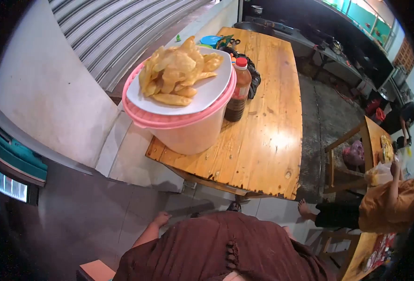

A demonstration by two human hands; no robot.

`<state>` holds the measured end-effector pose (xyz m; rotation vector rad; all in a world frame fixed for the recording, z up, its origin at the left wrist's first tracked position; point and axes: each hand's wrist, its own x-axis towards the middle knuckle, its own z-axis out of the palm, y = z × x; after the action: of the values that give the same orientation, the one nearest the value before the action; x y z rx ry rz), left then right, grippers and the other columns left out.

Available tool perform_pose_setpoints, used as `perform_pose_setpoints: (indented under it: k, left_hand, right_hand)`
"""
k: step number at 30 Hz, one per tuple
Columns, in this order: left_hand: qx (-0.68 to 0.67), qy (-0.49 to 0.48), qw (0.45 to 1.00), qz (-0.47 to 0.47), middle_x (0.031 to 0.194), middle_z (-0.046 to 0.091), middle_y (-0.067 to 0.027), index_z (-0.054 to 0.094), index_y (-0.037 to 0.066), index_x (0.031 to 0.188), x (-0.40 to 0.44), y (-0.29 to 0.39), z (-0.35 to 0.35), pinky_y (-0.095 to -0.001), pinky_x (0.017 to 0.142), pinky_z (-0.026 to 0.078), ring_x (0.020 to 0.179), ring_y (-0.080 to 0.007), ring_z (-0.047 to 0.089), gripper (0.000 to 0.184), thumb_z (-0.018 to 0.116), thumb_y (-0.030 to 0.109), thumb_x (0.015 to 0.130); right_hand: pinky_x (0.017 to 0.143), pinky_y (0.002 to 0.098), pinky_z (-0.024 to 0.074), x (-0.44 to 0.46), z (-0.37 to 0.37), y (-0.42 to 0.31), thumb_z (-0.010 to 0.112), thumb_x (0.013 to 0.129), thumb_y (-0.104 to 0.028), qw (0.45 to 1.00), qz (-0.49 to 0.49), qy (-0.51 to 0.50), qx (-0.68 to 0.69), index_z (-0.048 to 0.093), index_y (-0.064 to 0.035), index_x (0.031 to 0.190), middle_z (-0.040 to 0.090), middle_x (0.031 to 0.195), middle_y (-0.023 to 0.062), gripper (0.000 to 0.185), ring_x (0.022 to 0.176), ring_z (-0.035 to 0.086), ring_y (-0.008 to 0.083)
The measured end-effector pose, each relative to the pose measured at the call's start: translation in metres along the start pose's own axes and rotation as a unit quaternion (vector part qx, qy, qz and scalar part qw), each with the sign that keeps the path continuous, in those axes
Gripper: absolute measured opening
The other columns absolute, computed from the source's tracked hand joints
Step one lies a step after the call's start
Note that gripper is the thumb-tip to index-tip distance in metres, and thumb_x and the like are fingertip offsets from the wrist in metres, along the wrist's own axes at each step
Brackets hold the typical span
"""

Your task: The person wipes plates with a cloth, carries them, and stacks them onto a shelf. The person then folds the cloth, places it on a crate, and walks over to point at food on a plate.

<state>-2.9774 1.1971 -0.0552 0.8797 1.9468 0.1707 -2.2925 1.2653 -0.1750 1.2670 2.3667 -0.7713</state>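
Observation:
My left hand (161, 218) hangs low beside my brown shirt, over the floor and apart from the table. It looks empty, with the fingers loosely open. Only a sliver of skin shows on my right side; my right hand is hidden behind the shirt. In front of me, a white plate (204, 100) heaped with fried crackers (174, 70) rests on the pink lid (136, 110) of a large tub (188, 136). Touching or close beside the tub stands a bottle of dark sauce (237, 96) with a red cap. Neither hand touches these things.
The tub stands on a wooden table (272, 117) with a black plastic bag (253, 77) and a blue plate (210, 40) farther back. A wall and roller shutter border the left. At right, a person in an orange top (389, 206) works at another table (367, 145).

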Motion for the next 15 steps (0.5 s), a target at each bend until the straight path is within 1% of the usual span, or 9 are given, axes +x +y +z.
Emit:
perform_pose_setpoints:
  k: [1,3,5,6,7,8,10,13,15]
  left_hand:
    - [-0.003,0.004,1.000,-0.004,0.058,0.056,-0.0103,0.066,0.000,0.075,0.019,-0.021,0.014,-0.0373,0.049,0.043,0.051,-0.0204,0.054,0.032,0.065,0.032,0.079]
    - [-0.269,-0.067,0.954,0.111,0.057,0.055,-0.0097,0.066,0.000,0.078,0.057,-0.067,0.047,-0.0371,0.048,0.043,0.049,-0.0196,0.051,0.031,0.065,0.031,0.080]
    - [-0.188,-0.041,0.981,0.018,0.057,0.054,-0.0098,0.066,0.000,0.081,0.047,-0.040,0.062,-0.0369,0.048,0.044,0.049,-0.0197,0.052,0.030,0.063,0.030,0.081]
    - [-0.101,-0.019,0.992,-0.070,0.057,0.053,-0.0100,0.066,0.000,0.083,0.043,-0.027,0.067,-0.0367,0.049,0.045,0.050,-0.0199,0.053,0.029,0.061,0.028,0.083]
    - [-0.105,-0.018,0.992,-0.072,0.057,0.053,-0.0100,0.066,0.000,0.083,0.042,-0.022,0.070,-0.0367,0.049,0.045,0.050,-0.0199,0.053,0.029,0.061,0.028,0.083]
    - [-0.096,-0.016,0.989,-0.112,0.062,0.057,-0.0118,0.066,0.001,0.088,0.039,-0.018,0.073,-0.0382,0.053,0.047,0.056,-0.0216,0.057,0.029,0.058,0.028,0.084]
    - [-0.053,-0.023,0.989,-0.138,0.076,0.060,-0.0150,0.066,0.003,0.096,0.042,-0.025,0.083,-0.0404,0.062,0.049,0.067,-0.0238,0.061,0.033,0.056,0.033,0.084]
    - [0.160,-0.057,0.986,-0.006,0.100,0.059,-0.0196,0.064,0.008,0.107,0.075,-0.080,0.115,-0.0427,0.076,0.047,0.085,-0.0257,0.062,0.045,0.057,0.045,0.082]
    - [0.224,-0.054,0.972,0.042,0.116,0.058,-0.0226,0.062,0.011,0.115,0.092,-0.102,0.134,-0.0442,0.086,0.047,0.097,-0.0269,0.063,0.054,0.058,0.053,0.081]
  right_hand:
    - [0.068,0.0506,0.0474,0.006,-0.008,0.013,0.059,0.085,-0.022,1.000,-0.006,-0.002,-0.002,0.062,-0.0016,0.093,0.064,0.080,0.0180,0.022,0.078,0.063,0.0307]
    - [0.061,0.0490,0.0477,0.017,-0.038,0.036,0.056,0.086,-0.020,0.968,0.163,-0.008,0.193,0.062,-0.0010,0.088,0.064,0.077,0.0173,0.020,0.072,0.063,0.0309]
    - [0.054,0.0473,0.0480,0.031,-0.071,0.062,0.054,0.087,-0.019,0.870,0.325,-0.015,0.371,0.061,-0.0003,0.083,0.064,0.075,0.0167,0.020,0.066,0.063,0.0311]
    - [0.051,0.0465,0.0482,0.038,-0.087,0.075,0.052,0.088,-0.018,0.799,0.399,-0.017,0.450,0.061,0.0000,0.081,0.064,0.073,0.0163,0.021,0.063,0.063,0.0312]
    - [0.048,0.0457,0.0484,0.043,-0.097,0.090,0.051,0.088,-0.017,0.713,0.468,-0.018,0.522,0.061,0.0003,0.078,0.064,0.072,0.0160,0.023,0.060,0.063,0.0313]
    - [0.048,0.0457,0.0484,0.047,-0.107,0.104,0.051,0.088,-0.017,0.716,0.467,-0.020,0.519,0.061,0.0003,0.078,0.064,0.072,0.0160,0.023,0.060,0.063,0.0313]
    - [0.046,0.0416,0.0475,0.058,-0.118,0.149,0.054,0.086,-0.016,0.768,0.446,0.137,0.439,0.061,-0.0007,0.079,0.061,0.067,0.0133,0.018,0.056,0.060,0.0268]
    - [0.044,0.0354,0.0463,0.072,-0.136,0.192,0.058,0.082,-0.015,0.793,0.388,0.367,0.294,0.061,-0.0022,0.081,0.058,0.061,0.0093,0.013,0.050,0.056,0.0202]
    - [0.041,0.0292,0.0418,0.071,-0.178,0.186,0.058,0.079,-0.005,0.746,0.358,0.445,0.342,0.059,-0.0005,0.078,0.054,0.058,0.0072,0.005,0.046,0.051,0.0165]
